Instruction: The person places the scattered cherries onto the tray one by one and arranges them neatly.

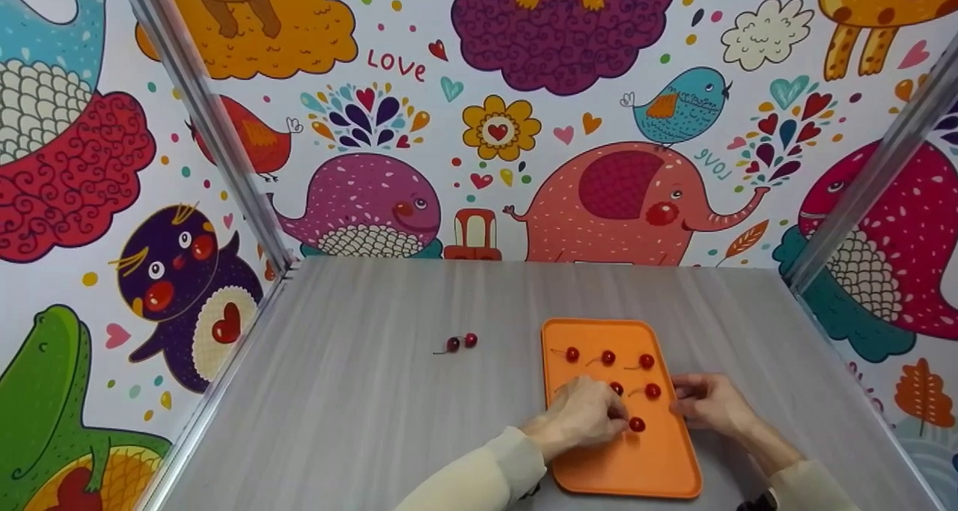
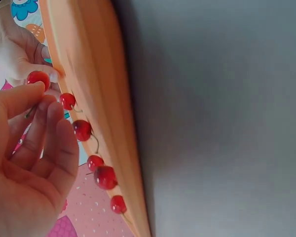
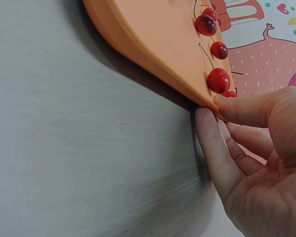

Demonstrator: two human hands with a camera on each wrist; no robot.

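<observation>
An orange tray [image 1: 625,470] lies on the table, with several red cherries [image 1: 608,357] in rough rows on its far half, their thin stems mostly pointing left. My left hand [image 1: 587,415] is over the tray's middle and pinches a cherry [image 2: 38,78] between thumb and fingers; its stem hangs below the thumb in the left wrist view. At the tray's right edge, my right hand [image 1: 715,405] grips the rim, thumb [image 3: 246,109] on top and index finger against the outside. The left hand partly covers one cherry [image 1: 616,389] in the head view.
Two more cherries [image 1: 462,342], one darker, lie on the grey table [image 1: 359,399] left of the tray. Printed panels [image 1: 486,174] with cartoon animals enclose the table at the back and sides, with metal posts [image 1: 217,129] at the corners.
</observation>
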